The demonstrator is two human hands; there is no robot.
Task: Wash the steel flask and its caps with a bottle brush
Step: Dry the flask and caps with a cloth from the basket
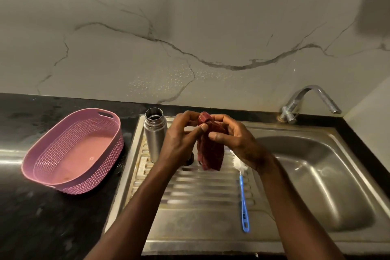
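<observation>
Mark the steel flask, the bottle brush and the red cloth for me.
steel flask [155,133], head view, on its steel body below the threaded neck.
bottle brush [244,202], head view, on the blue handle.
red cloth [211,154], head view, on the hanging part below the hands.

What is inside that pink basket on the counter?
The pink basket appears to hold nothing: its smooth floor shows, with one small pale mark. The near wall hides the strip of floor closest to the camera, so something flat there cannot be ruled out.
</observation>
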